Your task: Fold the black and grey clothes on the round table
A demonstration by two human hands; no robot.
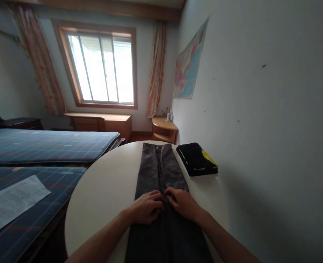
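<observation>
A pair of dark grey trousers [150, 175] lies spread lengthwise on the round white table [103, 197], its waistband at the far edge and its legs running toward me. My left hand [149, 206] rests on the left side of the trousers, fingers curled and closed on the cloth near the middle. Just right of it, my right hand [182, 201] has its fingers bent and pinching cloth by the centre seam. The two hands nearly touch. Fingertips are partly hidden. Beyond my right hand sits a folded stack of black clothes [196, 159] with a yellow patch.
The white wall [260, 146] runs close along the table's right side. Beds with blue plaid mattresses [49, 144] stand to the left, one bearing a sheet of paper [16, 201]. A wooden desk [117, 122] and a corner shelf [164, 126] stand beyond the table.
</observation>
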